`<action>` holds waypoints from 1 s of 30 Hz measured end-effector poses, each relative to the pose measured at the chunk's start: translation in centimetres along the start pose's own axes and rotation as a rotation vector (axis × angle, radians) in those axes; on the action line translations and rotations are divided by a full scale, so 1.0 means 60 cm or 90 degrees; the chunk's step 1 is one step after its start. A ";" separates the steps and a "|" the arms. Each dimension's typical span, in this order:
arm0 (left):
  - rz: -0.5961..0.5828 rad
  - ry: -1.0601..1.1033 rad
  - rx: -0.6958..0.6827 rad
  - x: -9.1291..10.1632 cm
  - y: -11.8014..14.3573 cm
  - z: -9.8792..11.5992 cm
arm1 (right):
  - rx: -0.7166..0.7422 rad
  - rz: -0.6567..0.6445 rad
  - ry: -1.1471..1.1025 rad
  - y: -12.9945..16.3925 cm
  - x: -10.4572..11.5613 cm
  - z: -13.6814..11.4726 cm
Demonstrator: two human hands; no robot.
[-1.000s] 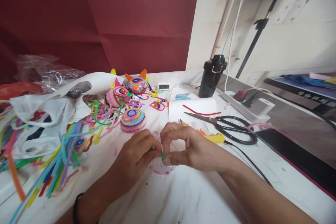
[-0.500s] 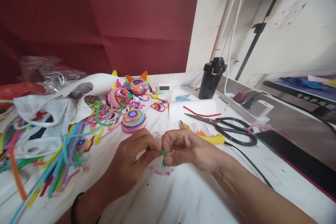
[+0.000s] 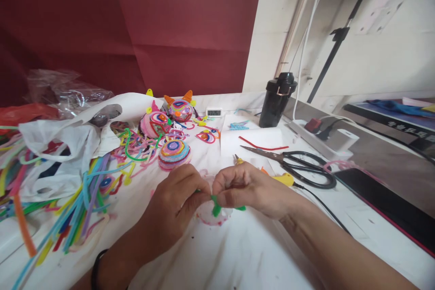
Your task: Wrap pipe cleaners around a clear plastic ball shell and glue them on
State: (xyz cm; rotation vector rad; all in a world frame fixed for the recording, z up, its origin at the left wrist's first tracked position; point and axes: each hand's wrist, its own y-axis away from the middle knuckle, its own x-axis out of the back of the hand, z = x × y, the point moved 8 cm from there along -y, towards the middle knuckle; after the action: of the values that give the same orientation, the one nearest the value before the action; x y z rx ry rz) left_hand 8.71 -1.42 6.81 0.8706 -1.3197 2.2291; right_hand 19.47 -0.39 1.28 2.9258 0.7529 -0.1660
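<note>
Left forearm (image 3: 132, 247) slanted up from the lower left of the frame, right forearm (image 3: 335, 235) from the lower right, left hand (image 3: 180, 195) and right hand (image 3: 253, 190) close together near centre, both pinching, fingers (image 3: 229, 176) curled, tips nearly meeting.

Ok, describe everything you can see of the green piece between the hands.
The green piece looks soft and fuzzy, like pipe cleaner. It is pinched where the left hand and right hand meet, with a short, leaf-like end hanging down. In view it overlaps a translucent round piece; I cannot tell whether they touch. Green also shows beside the right thumb, perhaps another part of it. The rest is hidden.
</note>
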 end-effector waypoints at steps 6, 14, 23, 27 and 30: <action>-0.001 -0.013 -0.016 0.000 0.004 0.004 | -0.003 -0.007 0.013 -0.001 -0.005 0.001; 0.002 -0.052 -0.016 -0.002 0.008 0.002 | 0.051 0.075 0.158 0.005 -0.002 -0.009; 0.034 -0.084 0.033 -0.004 0.011 -0.008 | 0.079 0.237 0.417 0.012 0.003 -0.024; 0.050 -0.105 -0.005 -0.005 0.012 0.003 | 0.066 0.267 0.387 0.009 0.002 -0.015; 0.055 -0.101 -0.013 -0.002 0.013 0.007 | 0.070 0.255 0.273 0.005 0.003 -0.005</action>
State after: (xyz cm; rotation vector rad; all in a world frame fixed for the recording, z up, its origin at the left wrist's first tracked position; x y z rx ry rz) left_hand 8.43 -2.17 6.37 1.0185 -1.4743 2.2467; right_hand 19.78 -0.50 1.56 3.1768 0.1819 0.4806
